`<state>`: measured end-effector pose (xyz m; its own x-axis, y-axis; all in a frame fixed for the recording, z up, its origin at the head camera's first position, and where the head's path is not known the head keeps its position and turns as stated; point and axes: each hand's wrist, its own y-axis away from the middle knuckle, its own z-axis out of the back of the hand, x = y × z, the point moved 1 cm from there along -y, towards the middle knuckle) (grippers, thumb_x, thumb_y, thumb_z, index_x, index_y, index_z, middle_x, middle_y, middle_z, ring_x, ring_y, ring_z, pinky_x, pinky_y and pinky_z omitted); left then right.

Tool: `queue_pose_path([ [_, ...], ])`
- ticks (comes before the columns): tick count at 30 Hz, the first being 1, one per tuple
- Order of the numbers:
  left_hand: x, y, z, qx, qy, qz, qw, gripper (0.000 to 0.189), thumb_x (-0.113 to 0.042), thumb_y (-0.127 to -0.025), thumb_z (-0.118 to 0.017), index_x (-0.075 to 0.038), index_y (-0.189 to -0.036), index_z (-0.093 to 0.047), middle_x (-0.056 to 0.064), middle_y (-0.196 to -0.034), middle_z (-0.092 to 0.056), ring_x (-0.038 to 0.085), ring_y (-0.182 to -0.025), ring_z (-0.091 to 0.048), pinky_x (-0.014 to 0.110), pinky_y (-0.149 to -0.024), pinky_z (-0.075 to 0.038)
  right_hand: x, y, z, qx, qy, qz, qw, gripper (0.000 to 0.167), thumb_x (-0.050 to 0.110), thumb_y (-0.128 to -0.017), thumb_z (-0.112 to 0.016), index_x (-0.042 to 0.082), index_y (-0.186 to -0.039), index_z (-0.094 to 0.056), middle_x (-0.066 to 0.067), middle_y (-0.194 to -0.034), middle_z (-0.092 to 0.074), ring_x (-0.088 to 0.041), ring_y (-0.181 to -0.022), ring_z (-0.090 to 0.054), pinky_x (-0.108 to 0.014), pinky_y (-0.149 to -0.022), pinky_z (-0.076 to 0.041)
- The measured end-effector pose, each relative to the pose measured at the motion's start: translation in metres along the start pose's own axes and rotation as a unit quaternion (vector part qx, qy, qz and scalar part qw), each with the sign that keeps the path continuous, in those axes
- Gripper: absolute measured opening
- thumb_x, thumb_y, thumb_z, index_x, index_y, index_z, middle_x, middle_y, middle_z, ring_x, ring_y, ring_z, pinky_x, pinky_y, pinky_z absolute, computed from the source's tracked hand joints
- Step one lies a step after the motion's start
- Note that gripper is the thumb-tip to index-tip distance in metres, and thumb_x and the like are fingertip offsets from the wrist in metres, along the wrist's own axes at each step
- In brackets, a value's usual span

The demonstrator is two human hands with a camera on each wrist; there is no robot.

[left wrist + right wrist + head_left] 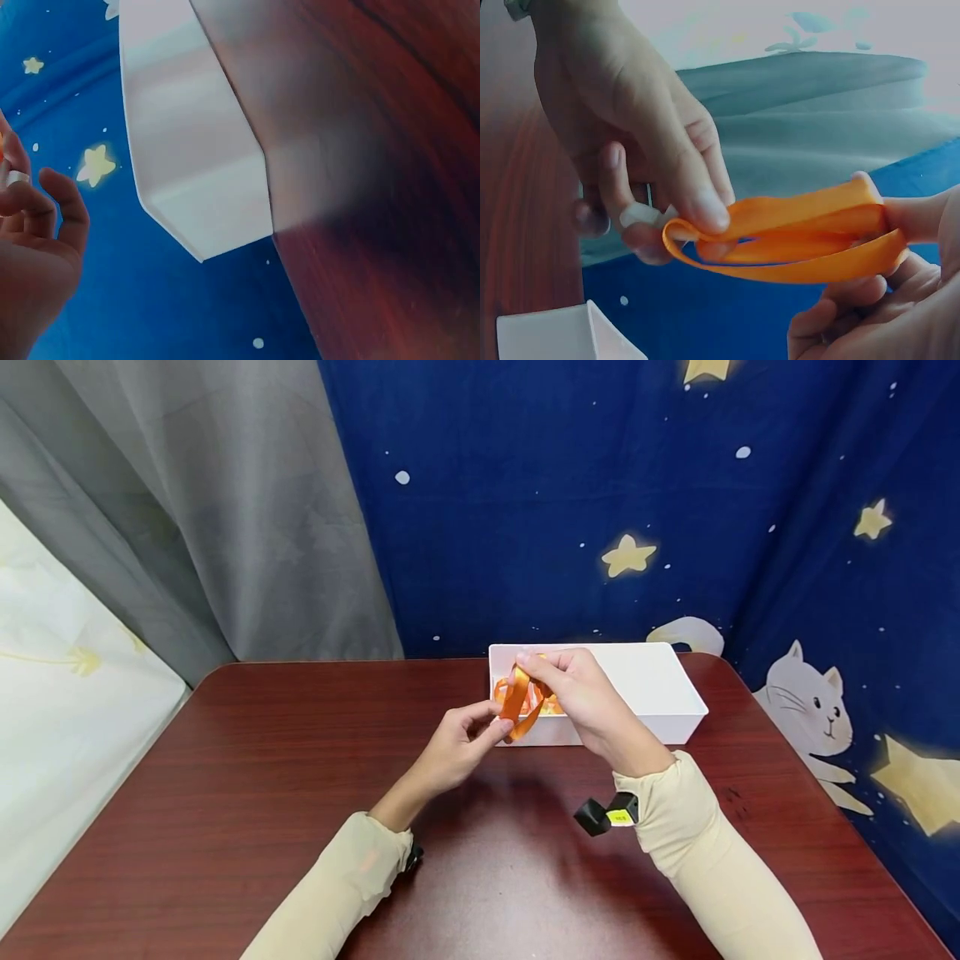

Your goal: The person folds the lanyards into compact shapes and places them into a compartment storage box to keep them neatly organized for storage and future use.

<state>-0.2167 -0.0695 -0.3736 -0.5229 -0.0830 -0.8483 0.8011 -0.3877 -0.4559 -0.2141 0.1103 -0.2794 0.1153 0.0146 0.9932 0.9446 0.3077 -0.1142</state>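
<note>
A looped orange ribbon [515, 695] is stretched between my two hands, over the near left part of a white box [652, 729]. My left hand [450, 750] pinches its lower end between thumb and fingers. The thumb and fingers of my right hand [588, 697] grip the upper end. In the right wrist view the flat ribbon [802, 269] forms several loops from hand to hand, and a whitish band [639, 215] sits around a left finger. More orange pieces [552, 706] lie inside the box, partly hidden by the hands.
The box stands at the back edge of a dark red-brown wooden table [315, 760]. Behind it hang a blue star-patterned curtain [525, 510] and a grey curtain [270, 527]. A small black camera [606, 814] is strapped at the right wrist.
</note>
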Motion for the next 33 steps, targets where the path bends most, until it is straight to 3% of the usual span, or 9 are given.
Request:
queue_pose_path([
  [5,0.000,0.001,0.002,-0.027,-0.042,-0.003,0.9988,0.010,-0.004,-0.096,-0.065,0.002,-0.101,-0.071,0.015,-0.080,-0.069,0.010,-0.066,-0.057,0.022,-0.059,-0.048,0.001,0.000,0.001,-0.001,0.011,-0.015,0.9998,0.034,0.018,-0.103,-0.054,0.006,-0.078,-0.072,-0.002,-0.079,-0.069,-0.018,-0.084,-0.059,-0.028,-0.074,-0.047],
  [9,0.001,0.002,0.002,-0.043,-0.061,-0.014,0.9971,0.009,-0.002,-0.094,-0.066,0.004,-0.099,-0.071,0.018,-0.078,-0.068,0.009,-0.062,-0.054,0.020,-0.056,-0.045,0.000,-0.001,0.002,-0.014,0.031,-0.031,0.9990,0.033,0.020,-0.101,-0.056,0.007,-0.077,-0.073,0.000,-0.075,-0.068,-0.017,-0.076,-0.052,-0.030,-0.070,-0.040],
  [17,0.003,0.001,0.004,-0.049,-0.094,-0.035,0.9938,0.008,-0.006,-0.094,-0.068,-0.003,-0.089,-0.072,0.008,-0.074,-0.065,0.010,-0.063,-0.050,0.021,-0.057,-0.042,-0.001,-0.002,0.001,-0.022,0.021,-0.048,0.9984,0.030,0.022,-0.100,-0.058,0.011,-0.076,-0.073,0.002,-0.068,-0.063,-0.015,-0.068,-0.050,-0.027,-0.065,-0.039],
  [19,0.002,0.002,0.004,-0.049,-0.088,-0.041,0.9940,0.010,-0.007,-0.095,-0.067,-0.004,-0.087,-0.072,0.009,-0.075,-0.066,0.011,-0.064,-0.051,0.022,-0.057,-0.042,-0.001,-0.002,0.000,-0.017,0.009,-0.044,0.9989,0.031,0.021,-0.101,-0.057,0.013,-0.075,-0.072,0.002,-0.068,-0.063,-0.014,-0.068,-0.052,-0.026,-0.065,-0.041],
  [21,-0.009,0.003,0.002,-0.051,-0.084,-0.041,0.9943,0.011,-0.004,-0.095,-0.066,-0.001,-0.085,-0.071,0.010,-0.074,-0.065,0.012,-0.064,-0.049,0.022,-0.056,-0.041,0.000,-0.002,-0.001,-0.011,-0.005,-0.038,0.9992,0.032,0.019,-0.102,-0.055,0.013,-0.075,-0.072,0.002,-0.069,-0.064,-0.014,-0.068,-0.052,-0.025,-0.064,-0.042],
  [26,-0.009,0.002,0.002,-0.049,-0.048,-0.007,0.9976,0.011,0.002,-0.094,-0.064,0.005,-0.085,-0.070,0.009,-0.074,-0.058,0.012,-0.065,-0.047,0.021,-0.057,-0.037,0.000,-0.002,-0.001,0.004,-0.059,-0.038,0.9975,0.032,0.015,-0.102,-0.053,0.016,-0.077,-0.073,0.003,-0.068,-0.059,-0.013,-0.066,-0.045,-0.023,-0.062,-0.037],
  [28,0.001,0.001,0.003,-0.042,-0.023,0.013,0.9988,0.013,-0.001,-0.095,-0.064,0.004,-0.084,-0.069,0.008,-0.070,-0.056,0.011,-0.062,-0.046,0.021,-0.054,-0.036,0.000,-0.001,0.000,0.017,-0.087,-0.037,0.9953,0.030,0.012,-0.100,-0.051,0.016,-0.081,-0.074,0.003,-0.074,-0.062,-0.012,-0.069,-0.046,-0.023,-0.063,-0.037],
  [33,0.001,0.001,0.005,-0.031,0.042,0.040,0.9978,0.016,-0.003,-0.097,-0.062,0.005,-0.084,-0.068,0.005,-0.057,-0.048,0.011,-0.052,-0.044,0.022,-0.049,-0.034,-0.002,0.000,0.003,0.064,-0.127,-0.015,0.9898,0.028,-0.002,-0.089,-0.046,0.007,-0.090,-0.072,-0.002,-0.099,-0.070,-0.016,-0.079,-0.052,-0.023,-0.067,-0.043],
])
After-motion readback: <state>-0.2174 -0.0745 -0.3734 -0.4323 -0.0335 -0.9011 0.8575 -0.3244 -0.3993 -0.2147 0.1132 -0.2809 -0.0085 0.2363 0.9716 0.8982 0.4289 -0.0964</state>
